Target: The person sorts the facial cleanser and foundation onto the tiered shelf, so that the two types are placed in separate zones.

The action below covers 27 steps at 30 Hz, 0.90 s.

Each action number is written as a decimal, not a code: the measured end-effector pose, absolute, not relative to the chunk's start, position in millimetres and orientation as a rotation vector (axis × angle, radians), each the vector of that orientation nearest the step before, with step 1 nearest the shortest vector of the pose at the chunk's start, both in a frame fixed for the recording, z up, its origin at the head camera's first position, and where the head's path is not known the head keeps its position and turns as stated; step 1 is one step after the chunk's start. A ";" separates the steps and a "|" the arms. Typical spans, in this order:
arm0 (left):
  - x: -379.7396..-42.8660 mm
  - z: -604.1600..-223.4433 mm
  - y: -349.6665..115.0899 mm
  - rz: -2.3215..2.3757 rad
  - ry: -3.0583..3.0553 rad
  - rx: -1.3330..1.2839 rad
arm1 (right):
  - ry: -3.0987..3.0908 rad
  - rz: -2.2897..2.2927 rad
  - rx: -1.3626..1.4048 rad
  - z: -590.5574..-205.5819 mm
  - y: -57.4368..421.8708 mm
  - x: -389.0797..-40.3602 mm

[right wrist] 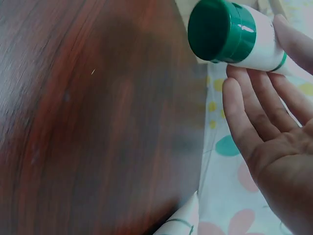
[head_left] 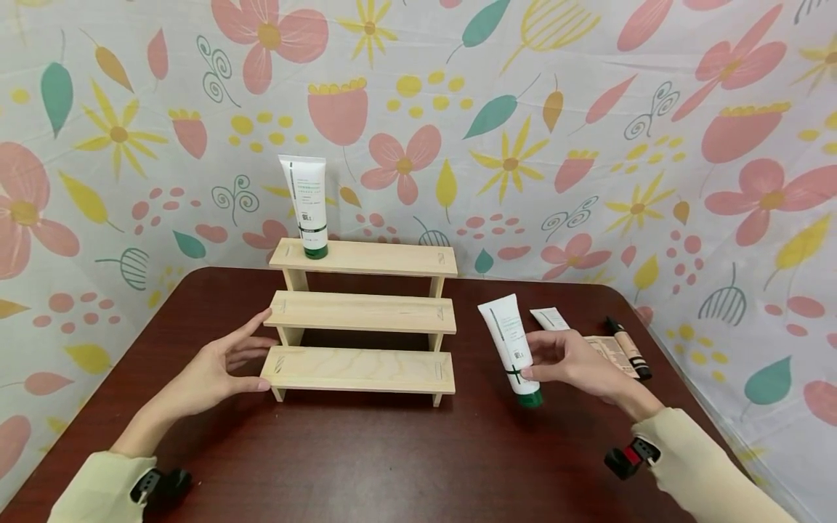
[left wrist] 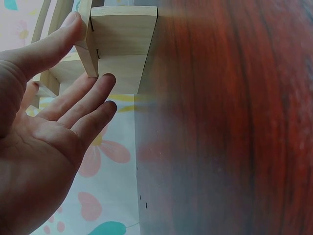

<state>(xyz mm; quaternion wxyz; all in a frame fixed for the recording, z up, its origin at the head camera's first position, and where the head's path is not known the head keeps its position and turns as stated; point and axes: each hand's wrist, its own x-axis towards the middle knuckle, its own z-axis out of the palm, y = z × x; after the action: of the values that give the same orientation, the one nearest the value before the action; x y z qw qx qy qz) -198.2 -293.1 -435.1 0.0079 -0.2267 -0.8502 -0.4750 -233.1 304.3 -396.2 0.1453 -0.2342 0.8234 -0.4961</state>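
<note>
My right hand (head_left: 569, 363) pinches a white squeeze tube (head_left: 505, 334) between thumb and fingers, its green cap (right wrist: 220, 32) pointing down and its flat end up, tilted a little. It is to the right of a three-step wooden display rack (head_left: 360, 370). At the rack's left end my left hand (head_left: 209, 367) touches the steps with its thumb and fingertips, the fingers fairly straight. In the left wrist view the thumb lies along a plank edge of the rack (left wrist: 122, 32). A matching white tube (head_left: 309, 203) stands cap-down on the top step, toward its left end.
Behind my right hand lie another white tube (head_left: 549, 318), a beige flat packet (head_left: 611, 354) and a beige tube with black ends (head_left: 629, 349). The dark brown table (head_left: 392, 457) ends against a floral cloth (head_left: 405, 87) at the back and sides.
</note>
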 end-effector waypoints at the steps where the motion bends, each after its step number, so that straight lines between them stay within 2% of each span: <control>1: -198.2 -435.1 -293.1 -1.486 -2.658 -0.707 | 2.386 -1.447 -0.678 -395.2 301.9 -232.3; 13: -198.1 -434.0 -291.6 -1.479 -2.635 -0.731 | 2.561 -1.532 -0.680 -378.8 268.9 -224.3; 27: -198.3 -435.8 -293.8 -1.494 -2.637 -0.723 | 2.622 -1.721 -0.762 -350.4 215.7 -232.0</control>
<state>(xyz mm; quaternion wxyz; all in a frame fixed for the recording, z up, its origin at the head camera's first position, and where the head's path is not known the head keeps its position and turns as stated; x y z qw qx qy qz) -198.3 -293.8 -435.8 0.0128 -0.2320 -0.8464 -0.4793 -232.0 215.7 -350.4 -0.0431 -0.2359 0.8116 -0.5327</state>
